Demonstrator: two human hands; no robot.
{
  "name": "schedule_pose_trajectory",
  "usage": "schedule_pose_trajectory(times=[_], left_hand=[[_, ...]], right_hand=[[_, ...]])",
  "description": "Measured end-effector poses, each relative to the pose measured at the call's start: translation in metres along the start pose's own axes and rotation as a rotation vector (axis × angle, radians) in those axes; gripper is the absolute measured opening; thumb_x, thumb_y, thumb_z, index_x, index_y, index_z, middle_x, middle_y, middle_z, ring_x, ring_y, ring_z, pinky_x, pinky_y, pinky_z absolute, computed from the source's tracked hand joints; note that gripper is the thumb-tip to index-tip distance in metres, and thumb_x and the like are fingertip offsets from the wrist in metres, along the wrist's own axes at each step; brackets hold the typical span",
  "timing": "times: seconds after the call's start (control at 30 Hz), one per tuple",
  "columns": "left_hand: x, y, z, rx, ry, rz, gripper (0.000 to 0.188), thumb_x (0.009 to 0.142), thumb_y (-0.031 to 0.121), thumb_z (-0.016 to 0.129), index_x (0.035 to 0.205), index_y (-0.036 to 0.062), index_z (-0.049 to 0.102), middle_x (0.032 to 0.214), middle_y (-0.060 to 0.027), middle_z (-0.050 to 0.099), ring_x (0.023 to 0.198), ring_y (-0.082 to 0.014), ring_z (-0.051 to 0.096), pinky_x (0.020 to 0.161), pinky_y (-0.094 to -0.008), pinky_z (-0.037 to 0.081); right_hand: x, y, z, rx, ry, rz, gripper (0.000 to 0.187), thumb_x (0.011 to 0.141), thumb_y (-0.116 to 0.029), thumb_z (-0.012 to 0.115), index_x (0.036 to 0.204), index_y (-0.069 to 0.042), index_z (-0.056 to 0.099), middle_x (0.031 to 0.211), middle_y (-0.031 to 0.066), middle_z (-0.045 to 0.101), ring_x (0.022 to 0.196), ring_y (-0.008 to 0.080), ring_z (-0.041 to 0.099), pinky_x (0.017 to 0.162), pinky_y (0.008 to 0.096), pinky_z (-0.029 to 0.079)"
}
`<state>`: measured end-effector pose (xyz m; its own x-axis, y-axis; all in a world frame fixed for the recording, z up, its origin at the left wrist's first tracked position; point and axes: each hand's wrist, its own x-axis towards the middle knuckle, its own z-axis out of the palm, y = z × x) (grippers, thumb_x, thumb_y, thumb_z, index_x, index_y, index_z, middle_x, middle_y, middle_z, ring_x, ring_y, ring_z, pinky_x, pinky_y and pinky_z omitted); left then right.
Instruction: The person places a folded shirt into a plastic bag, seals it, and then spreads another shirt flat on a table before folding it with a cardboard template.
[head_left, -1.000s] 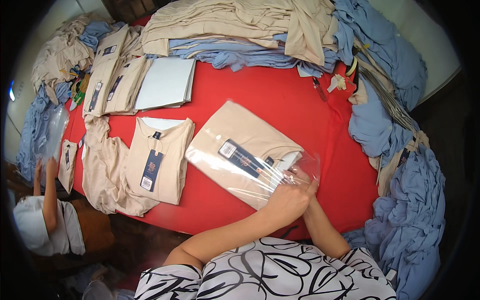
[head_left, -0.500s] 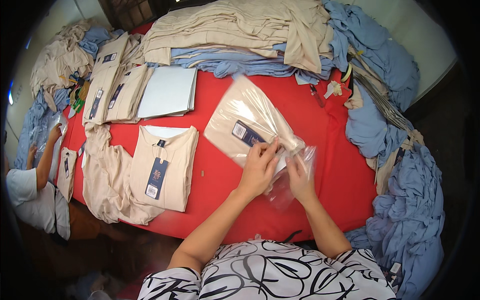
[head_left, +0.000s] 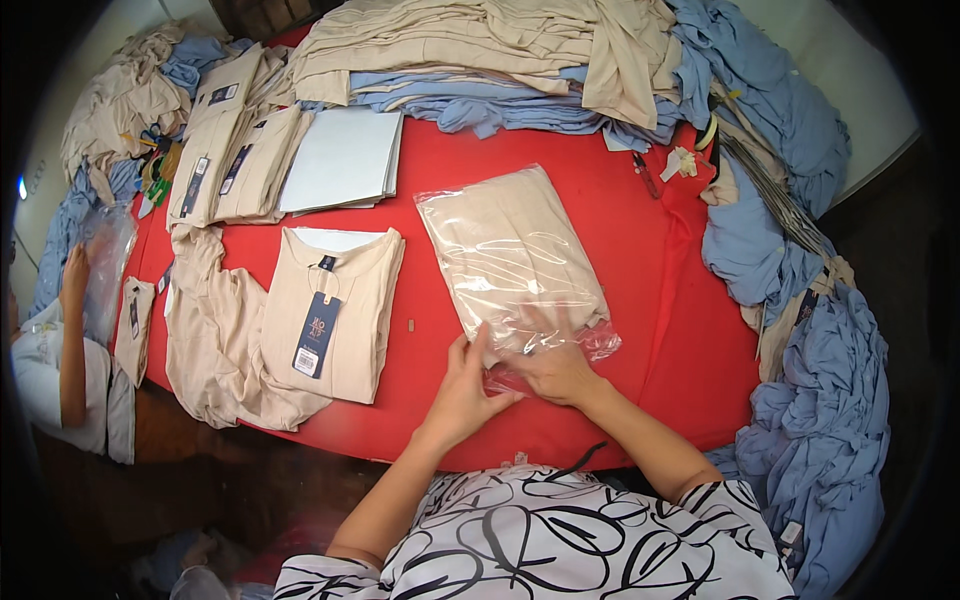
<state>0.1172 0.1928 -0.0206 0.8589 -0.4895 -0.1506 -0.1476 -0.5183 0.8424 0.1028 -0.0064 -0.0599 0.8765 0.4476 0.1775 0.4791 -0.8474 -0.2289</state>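
In the middle of the red table lies a folded beige shirt in a clear plastic bag (head_left: 518,250), its plain side up and no tag showing. My left hand (head_left: 464,398) touches the bag's near left corner, fingers up against the edge and thumb stretched apart. Across the near end of the bag lies my right hand (head_left: 558,368), its fingers extended over the crumpled plastic and slightly blurred. To the left sits a folded beige shirt with a navy hang tag (head_left: 318,335). A loose beige garment (head_left: 215,340) is heaped beside it.
White card sheets (head_left: 340,160) and folded tagged shirts (head_left: 255,165) stand at the back left. Beige and blue garments (head_left: 480,60) are piled along the back, with more blue cloth (head_left: 815,410) on the right. A co-worker (head_left: 75,350) handles clear plastic at the far left.
The bagged shirt has been turned over, hiding its navy tag, and now lies flat. My hands have left the gathered plastic and moved left and nearer to me, onto the bag's near end.
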Motion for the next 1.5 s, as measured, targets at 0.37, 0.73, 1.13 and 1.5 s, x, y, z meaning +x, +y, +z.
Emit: schedule_pose_trajectory(times=[0.37,0.73,1.13,1.5], left_hand=[[0.036,-0.012,0.002,0.665,0.373,0.354,0.053,0.073,0.008,0.073,0.122,0.0056,0.054,0.121,-0.0172,0.051,0.104,-0.0336,0.054,0.089,-0.0406,0.046],[0.064,-0.036,0.010,0.564,0.122,0.667,0.030,0.076,0.007,0.060,0.105,0.0130,0.063,0.082,-0.0034,0.054,0.069,-0.0240,0.058,0.068,-0.0368,0.048],[0.044,-0.057,0.004,0.483,0.193,0.444,0.040,0.080,0.010,0.064,0.117,0.0251,0.069,0.079,-0.0014,0.054,0.070,-0.0198,0.053,0.068,-0.0322,0.040],[0.031,-0.046,-0.005,0.546,0.066,0.530,0.040,0.088,0.022,0.060,0.128,0.0223,0.063,0.094,-0.0059,0.055,0.091,-0.0234,0.050,0.087,-0.0379,0.038]], right_hand=[[-0.026,0.014,-0.004,0.011,0.107,0.338,0.048,0.091,-0.020,0.058,0.136,-0.006,0.051,0.151,0.0238,0.030,0.143,0.0411,0.021,0.117,0.0523,0.019],[0.051,0.014,-0.099,0.566,-0.346,0.045,0.042,0.094,-0.026,0.053,0.133,-0.009,0.054,0.142,0.0157,0.046,0.126,0.0358,0.047,0.107,0.0444,0.036],[0.214,0.044,0.033,-0.124,0.136,0.242,0.061,0.092,-0.060,0.045,0.143,-0.027,0.047,0.158,0.0102,0.024,0.146,0.0396,0.011,0.108,0.0724,-0.001],[0.159,0.093,0.023,-0.157,0.239,0.420,0.063,0.096,-0.055,0.040,0.148,-0.020,0.036,0.156,0.0127,0.025,0.145,0.0396,0.016,0.111,0.0679,0.008]])
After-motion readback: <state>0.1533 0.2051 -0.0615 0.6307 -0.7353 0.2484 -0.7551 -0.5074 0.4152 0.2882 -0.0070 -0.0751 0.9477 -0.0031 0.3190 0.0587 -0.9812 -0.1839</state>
